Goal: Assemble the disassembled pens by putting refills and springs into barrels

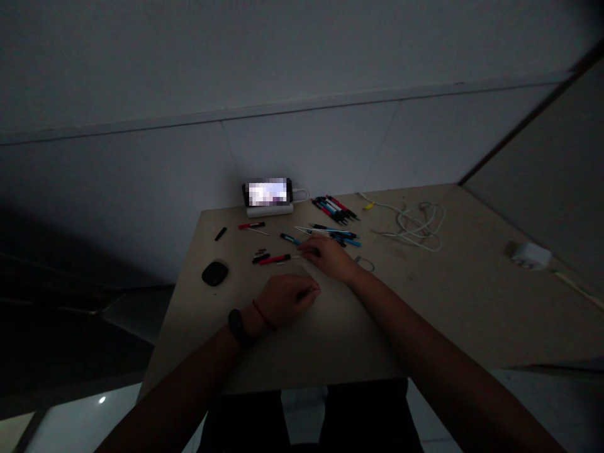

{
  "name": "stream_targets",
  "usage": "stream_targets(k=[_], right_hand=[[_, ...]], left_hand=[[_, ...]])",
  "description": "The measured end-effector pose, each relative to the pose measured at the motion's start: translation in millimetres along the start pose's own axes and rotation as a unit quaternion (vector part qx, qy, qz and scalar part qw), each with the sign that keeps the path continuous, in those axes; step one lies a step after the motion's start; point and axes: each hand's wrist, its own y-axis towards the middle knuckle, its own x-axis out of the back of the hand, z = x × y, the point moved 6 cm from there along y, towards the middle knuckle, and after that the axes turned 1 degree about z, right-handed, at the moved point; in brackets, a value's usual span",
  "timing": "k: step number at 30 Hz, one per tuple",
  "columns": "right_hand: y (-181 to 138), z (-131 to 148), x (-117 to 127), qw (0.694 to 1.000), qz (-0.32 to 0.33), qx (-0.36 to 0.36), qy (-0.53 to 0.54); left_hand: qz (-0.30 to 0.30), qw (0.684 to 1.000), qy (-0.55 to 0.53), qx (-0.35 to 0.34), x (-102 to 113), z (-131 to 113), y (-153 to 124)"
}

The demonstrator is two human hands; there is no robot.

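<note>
My left hand (290, 299) rests low over the table with thumb and fingertips pinched together; anything between them is too small to make out. Just beyond it, my right hand (325, 257) reaches down among pen parts, its fingers curled and closed at the tips, and what they hold is hidden. By those fingertips lies a blue pen barrel (289, 239). A red pen barrel (275, 259) and a black pen piece (260, 258) sit to the left of the right hand. Behind the hand are loose blue and black pen parts (346, 236).
A lit phone (267, 192) leans by the wall on a white block (270, 211). Several pens (335, 209) lie bunched at the back. Around them are a red barrel (251, 225), a black rounded case (215, 273), a coiled white cable (419, 226) and a white plug (531, 257).
</note>
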Motion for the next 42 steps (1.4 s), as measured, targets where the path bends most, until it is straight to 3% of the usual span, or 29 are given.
stream_targets(k=[21, 33, 42], right_hand=[[-3.8, 13.0, -5.2, 0.998, 0.018, 0.002, -0.061], [-0.9, 6.6, 0.5, 0.999, -0.027, -0.041, 0.018], [-0.8, 1.0, -0.1, 0.997, -0.068, 0.0, 0.026]], left_hand=[[0.0, 1.0, -0.002, 0.014, 1.7, -1.0, 1.0], [-0.018, 1.0, -0.024, 0.008, 5.6, -0.6, 0.9], [-0.023, 0.999, -0.025, 0.007, 4.7, 1.7, 1.3]])
